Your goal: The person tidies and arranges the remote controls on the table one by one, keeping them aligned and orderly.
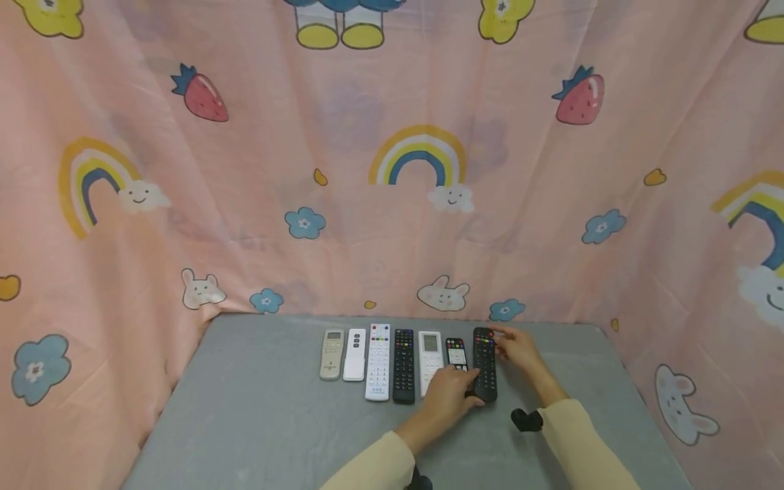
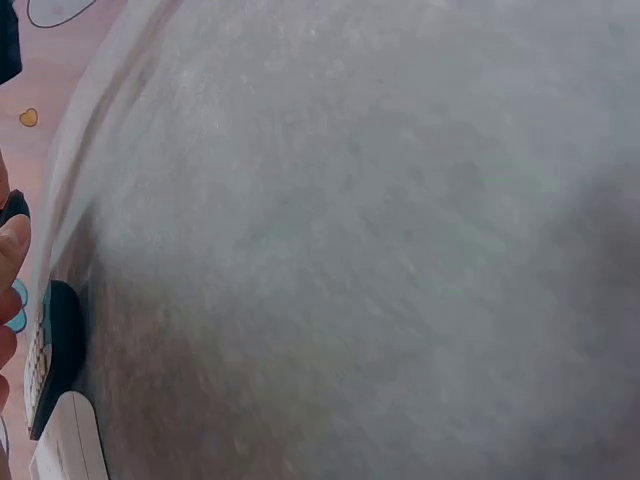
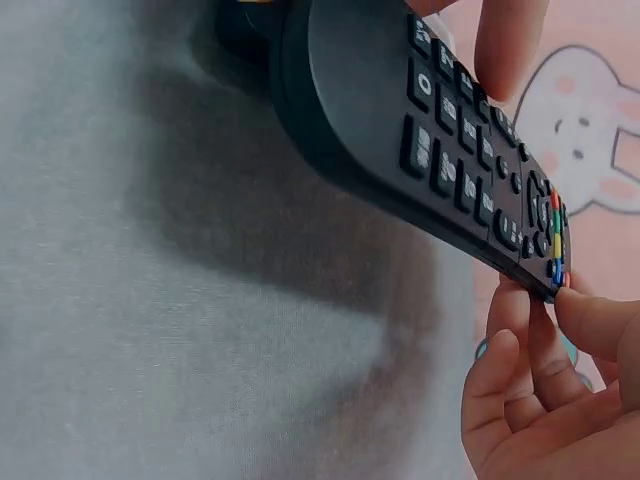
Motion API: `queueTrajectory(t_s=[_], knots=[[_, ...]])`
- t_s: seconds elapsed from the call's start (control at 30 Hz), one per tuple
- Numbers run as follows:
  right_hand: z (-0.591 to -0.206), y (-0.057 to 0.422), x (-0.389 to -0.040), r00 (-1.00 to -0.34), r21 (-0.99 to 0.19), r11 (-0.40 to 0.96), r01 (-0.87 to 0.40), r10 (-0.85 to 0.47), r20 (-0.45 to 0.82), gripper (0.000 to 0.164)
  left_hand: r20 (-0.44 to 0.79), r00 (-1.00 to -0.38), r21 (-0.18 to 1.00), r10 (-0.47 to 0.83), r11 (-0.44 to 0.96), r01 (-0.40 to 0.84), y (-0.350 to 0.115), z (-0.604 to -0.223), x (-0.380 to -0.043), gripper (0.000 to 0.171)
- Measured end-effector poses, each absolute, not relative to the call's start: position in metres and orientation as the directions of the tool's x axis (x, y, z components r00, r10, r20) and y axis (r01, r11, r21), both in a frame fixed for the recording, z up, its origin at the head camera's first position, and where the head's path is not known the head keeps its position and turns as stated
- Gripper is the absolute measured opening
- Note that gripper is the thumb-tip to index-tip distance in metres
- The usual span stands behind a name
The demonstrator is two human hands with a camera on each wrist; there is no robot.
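Observation:
Both hands hold a black remote control [image 1: 485, 364] with colored buttons near its top, at the right end of a row of remotes. My left hand [image 1: 446, 401] grips its lower left side, partly covering a small black-and-white remote [image 1: 456, 350]. My right hand [image 1: 520, 350] pinches its upper right edge. In the right wrist view, the remote [image 3: 400, 120] tilts above its shadow; the right thumb and fingers [image 3: 590, 330] pinch its far end, and a left finger [image 3: 512, 45] lies along the opposite edge. Only left fingertips [image 2: 12, 245] show in the left wrist view.
Left of the hands stand a white remote with a display [image 1: 431, 347], a black remote [image 1: 403, 367], a large white remote [image 1: 378, 364], a slim white remote [image 1: 354, 357] and a beige remote [image 1: 331, 354]. The grey table [image 1: 263, 408] meets a pink patterned curtain [image 1: 355, 272] behind.

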State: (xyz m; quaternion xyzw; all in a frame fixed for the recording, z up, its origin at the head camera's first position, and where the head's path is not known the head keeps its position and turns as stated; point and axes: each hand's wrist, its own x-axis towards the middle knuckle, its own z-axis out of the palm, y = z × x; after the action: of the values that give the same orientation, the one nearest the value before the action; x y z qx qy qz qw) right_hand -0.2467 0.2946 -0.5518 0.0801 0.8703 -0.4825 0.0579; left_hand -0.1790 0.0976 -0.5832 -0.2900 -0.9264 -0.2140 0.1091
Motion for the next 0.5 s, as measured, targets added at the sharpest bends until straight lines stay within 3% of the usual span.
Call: queueTrajectory(t_s=[0.3, 0.5], knots=[[-0.564, 0.295, -0.256, -0.98, -0.814, 0.546, 0.195, 0.069, -0.188, 0.036, 0.327, -0.818, 0.229, 0.473, 0.8, 0.554, 0.11, -0.589, -0.182, 0.057], [-0.573, 0.295, -0.261, -0.974, -0.81, 0.543, 0.221, 0.073, -0.216, 0.037, 0.317, -0.841, 0.234, 0.439, 0.823, 0.517, 0.114, -0.593, -0.181, 0.058]])
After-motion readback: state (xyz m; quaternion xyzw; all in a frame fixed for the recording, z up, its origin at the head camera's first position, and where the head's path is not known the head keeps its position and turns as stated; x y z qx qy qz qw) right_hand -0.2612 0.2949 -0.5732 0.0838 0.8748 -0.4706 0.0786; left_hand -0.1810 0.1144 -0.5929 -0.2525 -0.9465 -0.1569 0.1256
